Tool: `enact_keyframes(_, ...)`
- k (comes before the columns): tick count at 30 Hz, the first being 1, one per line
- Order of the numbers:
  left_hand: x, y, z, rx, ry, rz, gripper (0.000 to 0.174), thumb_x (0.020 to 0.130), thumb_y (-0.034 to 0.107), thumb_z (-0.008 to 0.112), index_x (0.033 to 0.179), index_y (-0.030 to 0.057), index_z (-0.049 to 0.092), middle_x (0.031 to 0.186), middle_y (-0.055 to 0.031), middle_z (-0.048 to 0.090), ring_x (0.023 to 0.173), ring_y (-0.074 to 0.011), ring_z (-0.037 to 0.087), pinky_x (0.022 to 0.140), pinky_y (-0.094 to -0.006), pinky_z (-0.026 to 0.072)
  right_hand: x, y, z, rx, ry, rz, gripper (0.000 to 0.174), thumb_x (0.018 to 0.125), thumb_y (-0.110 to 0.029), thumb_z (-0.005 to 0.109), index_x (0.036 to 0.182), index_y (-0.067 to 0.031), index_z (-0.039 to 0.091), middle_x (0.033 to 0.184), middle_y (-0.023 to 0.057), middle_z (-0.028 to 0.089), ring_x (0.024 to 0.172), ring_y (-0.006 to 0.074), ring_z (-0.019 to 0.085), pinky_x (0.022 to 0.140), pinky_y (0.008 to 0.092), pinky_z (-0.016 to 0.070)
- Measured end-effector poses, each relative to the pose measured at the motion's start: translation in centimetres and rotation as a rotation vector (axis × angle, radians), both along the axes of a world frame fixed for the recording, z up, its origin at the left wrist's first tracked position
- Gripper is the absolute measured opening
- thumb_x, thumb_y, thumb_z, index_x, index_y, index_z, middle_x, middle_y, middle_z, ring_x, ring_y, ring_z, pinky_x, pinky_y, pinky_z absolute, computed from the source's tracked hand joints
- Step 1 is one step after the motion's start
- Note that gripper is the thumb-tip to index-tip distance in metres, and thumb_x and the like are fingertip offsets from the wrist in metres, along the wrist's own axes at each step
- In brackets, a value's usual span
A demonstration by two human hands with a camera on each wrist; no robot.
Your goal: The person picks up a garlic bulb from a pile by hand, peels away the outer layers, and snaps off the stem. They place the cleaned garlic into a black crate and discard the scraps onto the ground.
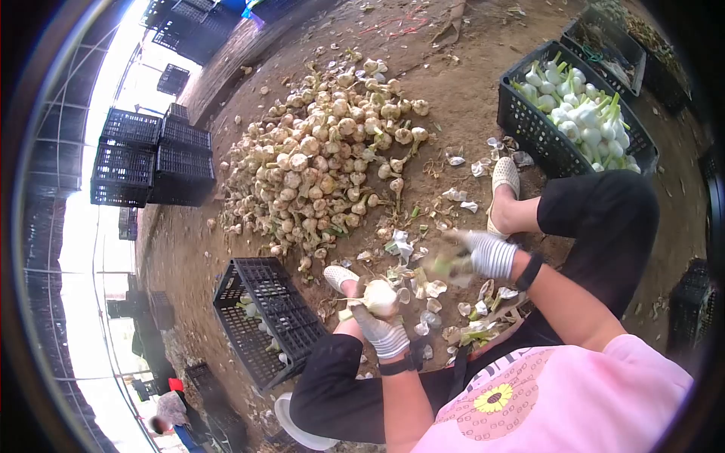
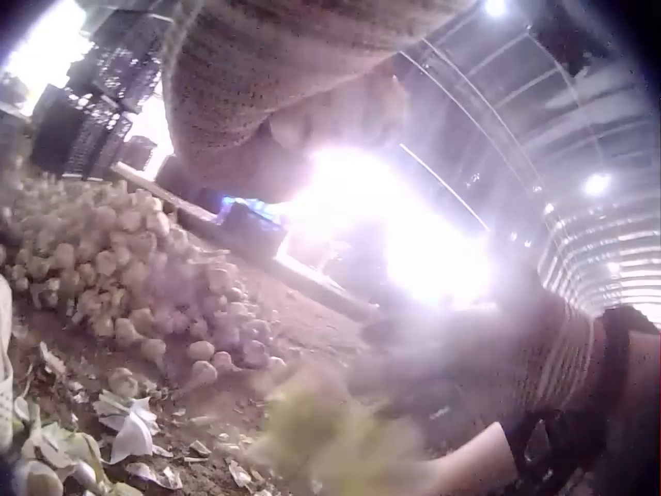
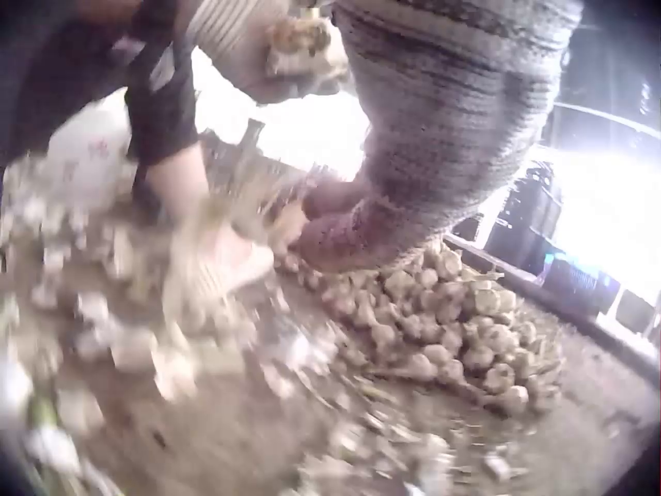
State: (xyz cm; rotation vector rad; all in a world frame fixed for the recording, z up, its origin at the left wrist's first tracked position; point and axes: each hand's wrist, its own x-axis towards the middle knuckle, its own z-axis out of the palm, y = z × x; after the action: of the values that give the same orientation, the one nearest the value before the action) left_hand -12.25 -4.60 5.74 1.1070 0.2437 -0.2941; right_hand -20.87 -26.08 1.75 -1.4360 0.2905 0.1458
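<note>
My gloved left hand [image 1: 384,332] grips a whitish garlic bulb [image 1: 380,296] by its lower side, above the knee. In the right wrist view the bulb's brown root end [image 3: 302,37] faces out of that hand. My gloved right hand [image 1: 483,253] is apart from the bulb, off to the right and blurred by motion. Its fingers pinch a strip of pale green garlic peel [image 1: 445,264], a yellow-green blur in the left wrist view. Loose peels [image 1: 434,289] lie on the ground between the feet.
A big heap of unpeeled garlic [image 1: 317,158] lies ahead. A black crate [image 1: 578,113] of cleaned white bulbs stands at right; a tilted crate [image 1: 268,321] with some bulbs is at left. Stacked crates [image 1: 151,158] stand farther off. Another person [image 1: 172,411] is at lower left.
</note>
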Motion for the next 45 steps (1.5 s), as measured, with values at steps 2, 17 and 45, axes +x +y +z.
enact_keyframes(2,-1.6,-1.3,1.8,0.063,-0.119,-0.136,0.069,0.082,0.062,0.044,0.12,0.0051,0.044,0.099,-0.0068,0.054,0.08,-0.0165,0.056,0.06,-0.032,0.0502,-0.2,2.4,-2.2,-0.042,-0.136,0.085,0.081,0.071,-0.031,0.074,0.134,-0.0037,0.031,0.116,0.0129,0.054,0.106,0.0208,0.052,0.088,0.0348,0.0451)
enact_keyframes(17,-1.7,-2.3,4.1,1.344,-1.131,-0.594,0.014,0.075,0.011,0.064,0.086,0.0029,0.063,0.078,-0.0108,0.063,0.069,-0.0243,0.058,0.064,-0.0337,0.0459,0.0,3.9,0.8,0.229,-0.128,0.057,0.056,0.078,-0.016,0.069,0.125,-0.0046,0.042,0.117,0.0058,0.053,0.102,0.0112,0.05,0.084,0.0253,0.0457)
enact_keyframes(45,-2.3,0.4,5.7,0.595,-0.482,-0.652,0.084,0.06,0.024,0.082,0.126,-0.0028,0.038,0.126,-0.0178,0.042,0.12,-0.0267,0.039,0.098,-0.0361,0.0338,-0.3,3.9,1.1,0.58,0.122,0.092,0.03,0.085,-0.025,0.059,0.105,-0.0024,0.058,0.08,-0.0001,0.059,0.064,0.0054,0.053,0.054,0.0204,0.044)
